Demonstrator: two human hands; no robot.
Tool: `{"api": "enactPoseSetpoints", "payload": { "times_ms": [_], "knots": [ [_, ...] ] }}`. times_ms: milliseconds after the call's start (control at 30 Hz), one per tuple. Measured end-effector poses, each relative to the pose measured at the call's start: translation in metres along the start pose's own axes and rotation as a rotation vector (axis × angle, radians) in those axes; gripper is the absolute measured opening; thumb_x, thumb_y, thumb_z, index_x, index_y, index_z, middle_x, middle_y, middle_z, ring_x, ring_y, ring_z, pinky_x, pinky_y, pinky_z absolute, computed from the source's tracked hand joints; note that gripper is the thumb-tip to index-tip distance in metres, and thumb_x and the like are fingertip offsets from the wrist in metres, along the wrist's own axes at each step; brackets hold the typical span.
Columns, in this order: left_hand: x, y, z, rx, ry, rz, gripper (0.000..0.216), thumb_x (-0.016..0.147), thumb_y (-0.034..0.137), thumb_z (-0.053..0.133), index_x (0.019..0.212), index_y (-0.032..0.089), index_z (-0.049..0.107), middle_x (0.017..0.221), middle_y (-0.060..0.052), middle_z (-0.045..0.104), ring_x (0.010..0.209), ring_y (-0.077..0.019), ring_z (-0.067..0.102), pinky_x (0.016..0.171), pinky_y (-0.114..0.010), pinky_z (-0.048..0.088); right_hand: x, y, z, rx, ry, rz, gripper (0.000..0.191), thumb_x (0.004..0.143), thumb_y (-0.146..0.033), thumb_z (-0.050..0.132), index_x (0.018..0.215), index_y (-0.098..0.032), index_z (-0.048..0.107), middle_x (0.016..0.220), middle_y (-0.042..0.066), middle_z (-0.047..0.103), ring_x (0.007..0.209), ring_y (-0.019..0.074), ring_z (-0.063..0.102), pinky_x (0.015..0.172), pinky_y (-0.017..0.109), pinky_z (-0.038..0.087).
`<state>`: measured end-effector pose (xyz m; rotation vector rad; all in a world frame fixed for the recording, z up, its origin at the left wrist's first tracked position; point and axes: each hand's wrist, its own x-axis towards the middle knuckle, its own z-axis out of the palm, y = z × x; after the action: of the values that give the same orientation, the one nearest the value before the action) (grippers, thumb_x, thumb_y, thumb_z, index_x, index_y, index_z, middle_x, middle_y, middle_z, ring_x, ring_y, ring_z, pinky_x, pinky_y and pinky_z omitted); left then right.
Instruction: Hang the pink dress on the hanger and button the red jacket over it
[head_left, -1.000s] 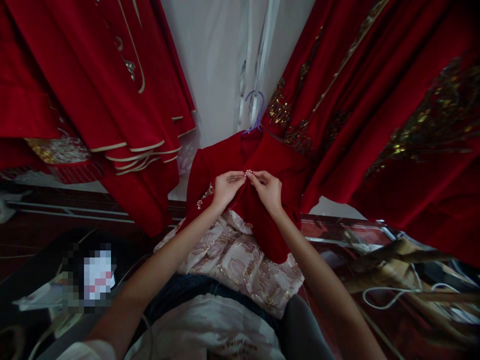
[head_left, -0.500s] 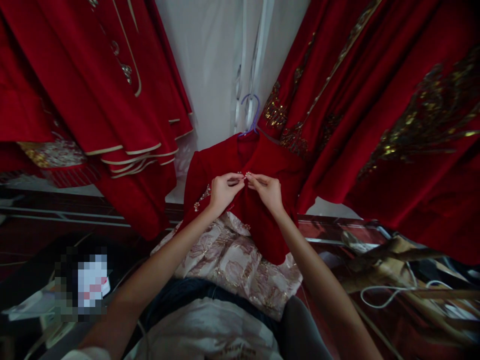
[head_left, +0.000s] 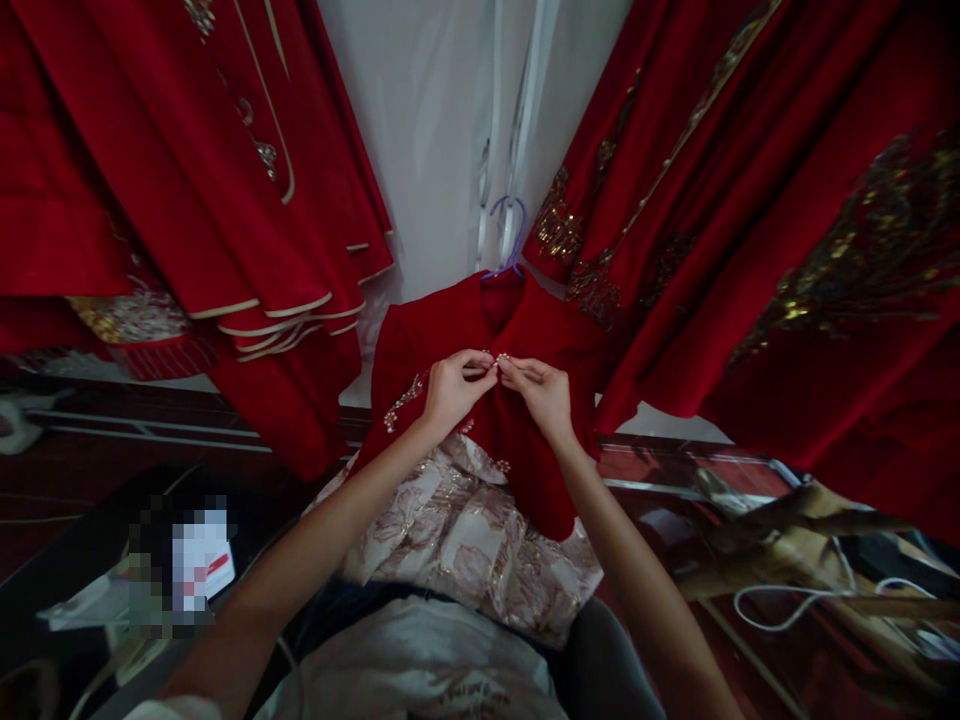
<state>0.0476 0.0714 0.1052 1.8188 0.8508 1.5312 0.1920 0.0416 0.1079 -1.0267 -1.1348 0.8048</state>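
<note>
A small red garment (head_left: 442, 330) hangs from a purple hanger (head_left: 508, 232) in front of me. My left hand (head_left: 450, 388) and my right hand (head_left: 541, 392) meet at its front opening, fingers pinched together on a small beaded fastening (head_left: 498, 358). Both hands are closed on the red cloth there. Beaded trim (head_left: 401, 402) runs along the garment's left edge. Below it a pale pink and gold brocade skirt (head_left: 465, 530) spreads over my lap.
Red gowns with cream piping (head_left: 247, 240) hang at the left, red gowns with gold embroidery (head_left: 750, 230) at the right. A white wall (head_left: 427, 130) shows between them. A white cord (head_left: 795, 600) lies on the cluttered surface at the right.
The view has shifted slightly. Both hands stay pinched at the same spot on the garment's front, a little lower in the picture.
</note>
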Motion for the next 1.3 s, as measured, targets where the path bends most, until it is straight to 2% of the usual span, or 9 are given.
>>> {"api": "enactPoseSetpoints", "payload": {
  "times_ms": [333,567,767,833,933,1033,1133,1233,1300],
  "knots": [
    [-0.001,0.013,-0.003,0.06,-0.042,0.052,0.016,0.077,0.02,0.066,0.092,0.016,0.071,0.091,-0.005,0.074,0.078,-0.0157,0.071,0.08,-0.031,0.06,-0.001,-0.007,-0.007,-0.051,-0.015,-0.028,0.037,0.064,-0.043,0.08,0.087,-0.015,0.075,0.087,0.006,0.076,0.076,0.0202,0.073,0.075,0.036,0.063],
    [0.0,-0.001,-0.006,0.05,-0.056,0.032,0.017,0.081,0.023,0.064,0.094,0.018,0.074,0.098,-0.007,0.074,0.082,-0.018,0.071,0.082,-0.035,0.06,0.001,0.003,-0.002,-0.137,0.019,-0.059,0.038,0.063,-0.045,0.08,0.087,-0.015,0.074,0.09,0.008,0.076,0.082,0.023,0.073,0.08,0.037,0.06],
    [0.004,-0.005,-0.005,0.058,-0.112,0.022,0.013,0.08,0.023,0.065,0.088,0.02,0.075,0.095,-0.005,0.075,0.083,-0.0186,0.071,0.084,-0.035,0.058,-0.002,0.006,0.001,-0.148,0.027,-0.114,0.031,0.07,-0.042,0.075,0.086,-0.016,0.067,0.089,0.008,0.074,0.083,0.0199,0.071,0.082,0.034,0.058],
    [0.001,-0.002,-0.002,-0.011,-0.118,-0.013,0.015,0.08,0.023,0.065,0.093,0.019,0.072,0.095,-0.005,0.074,0.083,-0.0168,0.07,0.084,-0.032,0.058,-0.01,0.008,0.0,-0.192,0.015,-0.168,0.032,0.075,-0.041,0.069,0.095,-0.018,0.063,0.097,0.008,0.072,0.087,0.018,0.069,0.082,0.032,0.057],
    [-0.01,0.007,0.0,-0.185,-0.113,-0.127,0.025,0.085,0.025,0.06,0.109,0.019,0.064,0.1,-0.007,0.071,0.088,-0.0156,0.069,0.079,-0.029,0.058,-0.027,0.02,-0.007,-0.322,-0.076,-0.181,0.05,0.074,-0.034,0.067,0.12,-0.021,0.051,0.11,0.008,0.066,0.085,0.0156,0.066,0.072,0.029,0.057],
    [-0.031,0.018,-0.008,-0.297,-0.209,-0.283,0.031,0.091,0.032,0.05,0.118,0.02,0.057,0.113,-0.011,0.067,0.086,-0.0163,0.069,0.065,-0.026,0.058,-0.036,0.033,-0.022,-0.502,-0.156,-0.111,0.042,0.071,-0.024,0.063,0.112,-0.02,0.052,0.093,0.003,0.065,0.069,0.0137,0.062,0.063,0.028,0.053],
    [-0.057,0.03,-0.028,-0.038,-0.185,-0.247,0.029,0.09,0.036,0.051,0.113,0.021,0.061,0.113,-0.01,0.064,0.078,-0.0151,0.066,0.059,-0.026,0.056,-0.033,0.033,-0.042,-0.55,-0.152,-0.059,0.022,0.072,-0.024,0.057,0.093,-0.02,0.055,0.074,0.0,0.06,0.063,0.014,0.058,0.064,0.029,0.05],
    [-0.082,0.036,-0.053,0.422,-0.065,-0.064,0.037,0.08,0.037,0.067,0.115,0.026,0.063,0.113,-0.007,0.059,0.096,-0.021,0.06,0.082,-0.036,0.055,-0.029,0.016,-0.055,-0.629,-0.057,-0.135,0.024,0.071,-0.024,0.058,0.094,-0.02,0.053,0.075,0.001,0.059,0.063,0.0142,0.056,0.064,0.029,0.048],
    [-0.097,0.033,-0.064,0.615,-0.085,-0.002,0.057,0.071,0.034,0.075,0.125,0.028,0.058,0.119,-0.008,0.052,0.112,-0.0264,0.052,0.098,-0.044,0.047,-0.033,0.002,-0.054,-0.694,0.006,-0.218,0.025,0.071,-0.024,0.061,0.094,-0.021,0.051,0.079,0.002,0.059,0.062,0.0139,0.054,0.062,0.029,0.047]
  ]
}}
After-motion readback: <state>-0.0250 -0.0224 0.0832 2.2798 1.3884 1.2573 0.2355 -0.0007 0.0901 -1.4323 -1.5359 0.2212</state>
